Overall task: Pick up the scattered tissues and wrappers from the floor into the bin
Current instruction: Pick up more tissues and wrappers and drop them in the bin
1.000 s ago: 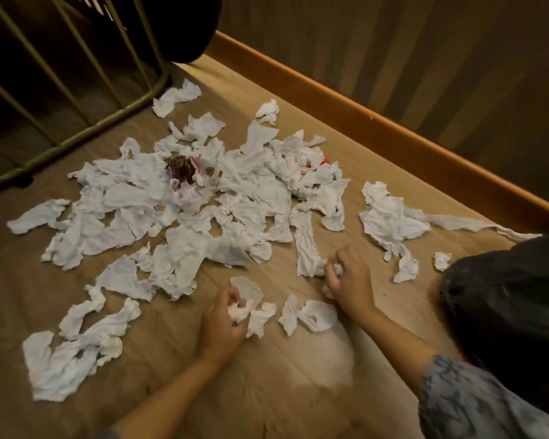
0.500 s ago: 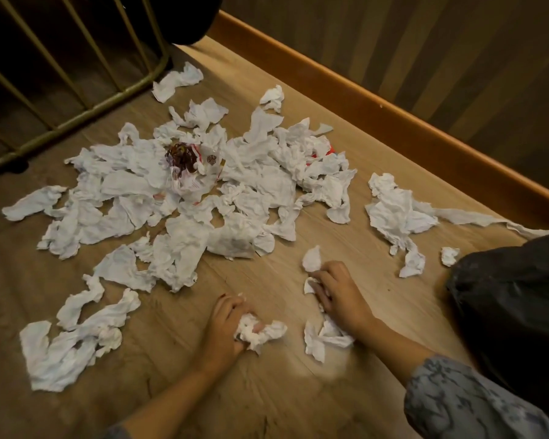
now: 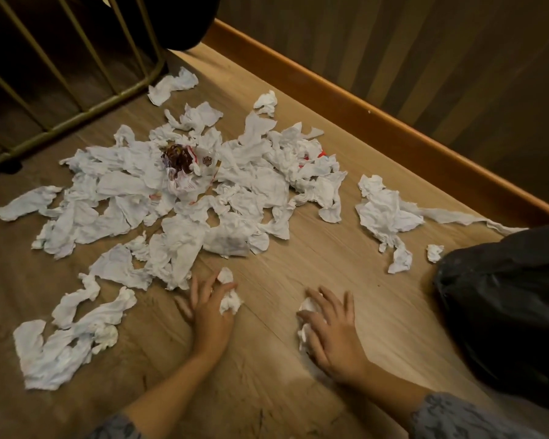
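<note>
Several crumpled white tissues [image 3: 184, 213] lie spread over the wooden floor, with a brown-and-white wrapper [image 3: 178, 160] on top of the pile and a red wrapper [image 3: 325, 154] peeking out at its right. A smaller tissue cluster [image 3: 384, 213] lies near the black bin bag [image 3: 504, 308] at the right. My left hand [image 3: 208, 312] rests on the floor with a tissue wad [image 3: 230, 301] pinched between thumb and forefinger, the other fingers spread. My right hand [image 3: 330, 324] presses flat on another crumpled tissue [image 3: 305, 324], thumb curled over it.
A brass-coloured metal railing [image 3: 76, 117] stands at the upper left. A wooden skirting board [image 3: 393, 122] runs along the wall at the back right. A dark round object [image 3: 184, 23] sits in the far corner. More tissues [image 3: 61, 350] lie at the lower left.
My right hand has drawn the loose tissues in under its palm. My left hand has spread its fingers and shifted forward, still holding its wad.
</note>
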Available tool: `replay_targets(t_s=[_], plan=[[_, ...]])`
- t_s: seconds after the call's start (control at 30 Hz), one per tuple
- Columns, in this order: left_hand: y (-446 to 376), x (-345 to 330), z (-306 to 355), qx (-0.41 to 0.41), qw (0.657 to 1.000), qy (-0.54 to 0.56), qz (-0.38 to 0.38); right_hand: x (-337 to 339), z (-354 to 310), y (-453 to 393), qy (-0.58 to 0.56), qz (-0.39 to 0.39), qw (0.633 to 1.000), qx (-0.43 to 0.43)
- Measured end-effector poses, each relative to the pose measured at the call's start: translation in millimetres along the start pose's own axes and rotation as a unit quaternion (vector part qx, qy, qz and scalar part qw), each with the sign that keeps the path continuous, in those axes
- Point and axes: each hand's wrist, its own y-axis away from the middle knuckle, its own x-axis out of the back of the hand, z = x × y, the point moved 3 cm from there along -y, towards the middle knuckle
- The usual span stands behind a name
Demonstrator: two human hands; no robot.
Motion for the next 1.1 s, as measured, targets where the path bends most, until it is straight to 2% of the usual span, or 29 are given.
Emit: replay_targets(t_s=[0.13, 0.27, 0.37, 0.5, 0.57, 0.67, 0.77, 0.93, 1.0, 1.1], plan=[[27, 8, -12, -0.084, 0.995, 0.014, -0.052, -10, 2, 21, 0.029, -0.058, 0.997, 0.048], [28, 9, -19, -0.116, 0.992, 0.018, -0.051, -5, 17, 9, -0.101, -0.044, 0.990, 0.086], [26, 10, -13, -0.114, 0.991, 0.061, -0.042, 17, 23, -15, -0.143, -0.010, 0.990, 0.005], [2, 24, 17, -0.053, 0.992, 0.099, -0.058, 39, 36, -56, -0.053, -0.002, 0.996, -0.075], [-19, 32, 36, -0.051, 0.989, 0.120, -0.063, 54, 34, -77, -0.049, 0.054, 0.994, -0.081], [-51, 52, 82, -0.093, 0.984, 0.145, -0.035, 92, 15, -106, -0.061, 0.176, 0.981, -0.060], [-76, 79, 142, -0.142, 0.976, 0.161, -0.025, 132, -4, -118, -0.050, 0.244, 0.968, -0.029], [-101, 124, 252, -0.288, 0.949, 0.119, -0.057, 220, -23, -118, -0.058, 0.307, 0.950, -0.001], [-101, 135, 301, -0.316, 0.938, 0.117, -0.078, 259, -24, -116, -0.060, 0.333, 0.941, 0.002], [-87, 132, 366, -0.327, 0.931, 0.127, -0.101, 313, -14, -104, 0.017, 0.351, 0.936, 0.001]])
